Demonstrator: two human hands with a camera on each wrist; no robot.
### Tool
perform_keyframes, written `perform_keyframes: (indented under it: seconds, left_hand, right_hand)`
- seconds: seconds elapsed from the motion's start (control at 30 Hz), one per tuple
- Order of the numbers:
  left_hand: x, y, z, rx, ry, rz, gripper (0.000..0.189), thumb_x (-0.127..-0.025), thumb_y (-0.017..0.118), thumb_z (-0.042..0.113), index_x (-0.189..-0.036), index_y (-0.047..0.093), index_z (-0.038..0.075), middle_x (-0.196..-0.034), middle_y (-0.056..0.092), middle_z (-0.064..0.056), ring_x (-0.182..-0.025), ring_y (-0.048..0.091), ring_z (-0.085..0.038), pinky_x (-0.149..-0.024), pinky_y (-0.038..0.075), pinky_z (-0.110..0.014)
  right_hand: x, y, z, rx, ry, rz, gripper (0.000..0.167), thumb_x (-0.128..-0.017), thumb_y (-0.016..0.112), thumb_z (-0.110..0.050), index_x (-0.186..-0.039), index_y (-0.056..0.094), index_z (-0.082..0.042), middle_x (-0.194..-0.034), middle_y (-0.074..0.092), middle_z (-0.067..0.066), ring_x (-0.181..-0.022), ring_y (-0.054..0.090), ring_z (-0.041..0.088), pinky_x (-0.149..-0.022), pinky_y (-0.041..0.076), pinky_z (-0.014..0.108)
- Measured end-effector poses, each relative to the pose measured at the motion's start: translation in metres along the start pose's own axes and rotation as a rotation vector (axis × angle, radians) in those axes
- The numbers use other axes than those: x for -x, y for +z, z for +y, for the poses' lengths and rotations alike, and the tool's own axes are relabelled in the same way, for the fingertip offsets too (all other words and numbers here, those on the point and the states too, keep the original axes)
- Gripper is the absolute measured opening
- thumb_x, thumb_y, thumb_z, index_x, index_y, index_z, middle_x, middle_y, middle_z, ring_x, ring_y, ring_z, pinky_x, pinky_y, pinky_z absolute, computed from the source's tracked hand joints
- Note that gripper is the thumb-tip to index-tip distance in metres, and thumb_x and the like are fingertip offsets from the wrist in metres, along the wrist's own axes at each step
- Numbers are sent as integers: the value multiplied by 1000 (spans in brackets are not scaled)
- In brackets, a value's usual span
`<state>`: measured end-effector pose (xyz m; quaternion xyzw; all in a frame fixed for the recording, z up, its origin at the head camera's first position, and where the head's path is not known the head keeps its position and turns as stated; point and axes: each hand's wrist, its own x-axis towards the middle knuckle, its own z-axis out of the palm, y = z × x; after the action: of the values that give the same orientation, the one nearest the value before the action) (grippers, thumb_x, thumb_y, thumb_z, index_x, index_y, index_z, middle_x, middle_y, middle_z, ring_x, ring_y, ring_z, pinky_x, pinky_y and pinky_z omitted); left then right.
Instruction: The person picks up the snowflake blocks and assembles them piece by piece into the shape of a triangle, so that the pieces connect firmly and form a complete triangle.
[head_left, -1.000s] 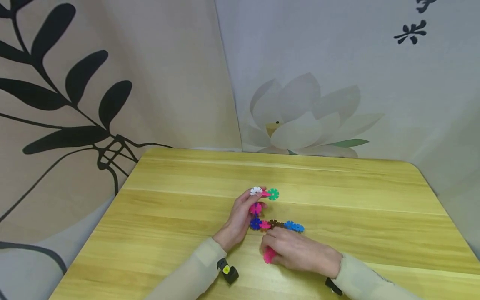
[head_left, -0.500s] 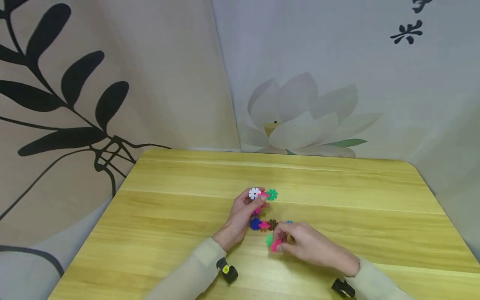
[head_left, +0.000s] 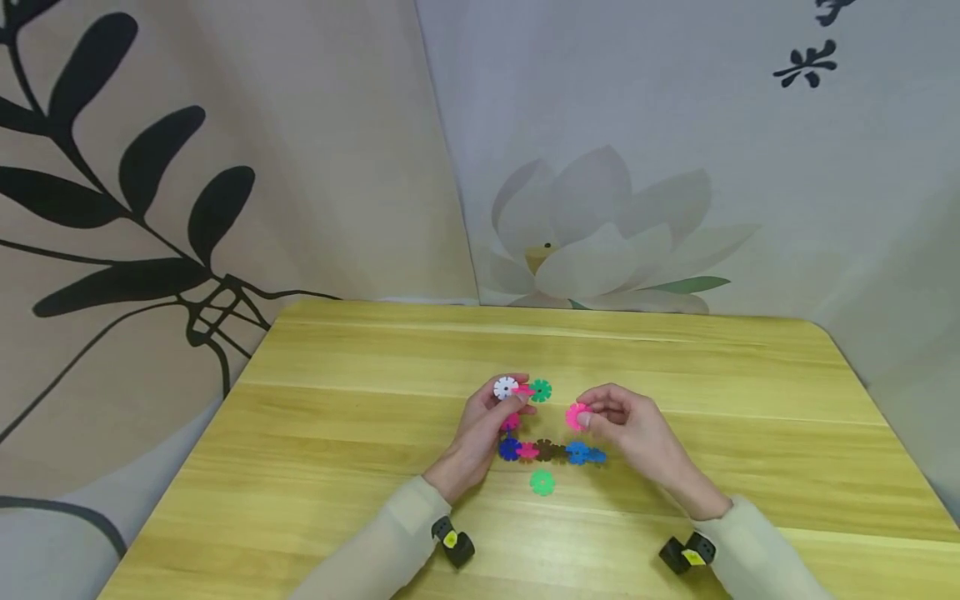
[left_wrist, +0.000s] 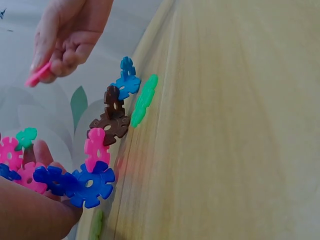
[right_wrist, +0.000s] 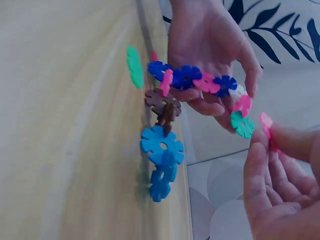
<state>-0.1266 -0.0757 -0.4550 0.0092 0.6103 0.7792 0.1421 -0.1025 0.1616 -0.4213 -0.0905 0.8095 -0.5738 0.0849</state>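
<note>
My left hand (head_left: pixel 474 433) holds a chain of notched snowflake discs between thumb and fingers. Its upper end has a white disc (head_left: pixel 506 388), a pink one and a green disc (head_left: pixel 541 390). Lower down, past dark blue discs (left_wrist: pixel 90 183), the chain bends right through pink, brown discs (right_wrist: pixel 163 103) and light blue discs (right_wrist: pixel 163 145). A separate pink snowflake disc (head_left: pixel 577 417) is pinched between thumb and fingertips of my right hand (head_left: pixel 641 433), just right of the chain's green end. In the right wrist view, that pinched disc (right_wrist: pixel 266 125) appears close beside the green one.
A loose green snowflake disc (head_left: pixel 542 482) lies on the wooden table (head_left: pixel 360 433), nearer me than the chain. Behind the table's far edge hangs a printed wall cloth (head_left: pixel 360 167) with leaves and a flower. Each wrist carries a black strapped device (head_left: pixel 453 543).
My right hand has moved up and away from the near side with the pink disc, uncovering the loose green disc and the light blue chain end. My left hand stays nearly still.
</note>
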Motion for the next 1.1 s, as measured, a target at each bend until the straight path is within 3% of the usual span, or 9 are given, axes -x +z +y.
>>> perform_keyframes:
  seconds: [0.17, 0.43, 0.6, 1.1]
  left_hand:
    - [0, 1, 1, -12, -4, -5, 42, -96, 70, 19, -132, 60, 1, -110, 69, -4, -100, 70, -22, -93, 47, -36]
    - [-1, 0, 0, -36, -34, 18, 44, -92, 76, 18, -131, 62, 2, -113, 67, -8, -99, 62, -19, -87, 49, -31]
    - [-1, 1, 0, -54, -27, 19, 45, -92, 77, 19, -131, 63, 2, -118, 63, -9, -99, 59, -20, -85, 50, -30]
    - [0, 2, 1, -20, -16, 34, 28, -91, 76, 13, -116, 69, 4, -101, 69, -5, -94, 60, -27, -77, 48, -28]
  right_hand:
    - [-12, -2, -1, -25, 34, 38, 26, -100, 70, -14, -120, 67, 2, -105, 71, 14, -95, 72, 39, -85, 61, 43]
    - [-26, 2, -5, -108, 88, 53, 30, -99, 70, -12, -123, 64, 6, -106, 67, 18, -97, 73, 42, -86, 61, 43]
    - [-30, 5, -6, -156, 118, 51, 30, -99, 67, -7, -124, 63, 8, -99, 65, 18, -95, 72, 44, -84, 61, 44]
    - [-28, 10, -6, -199, 184, -7, 31, -100, 64, -7, -127, 63, 9, -98, 71, 26, -85, 73, 35, -78, 63, 39]
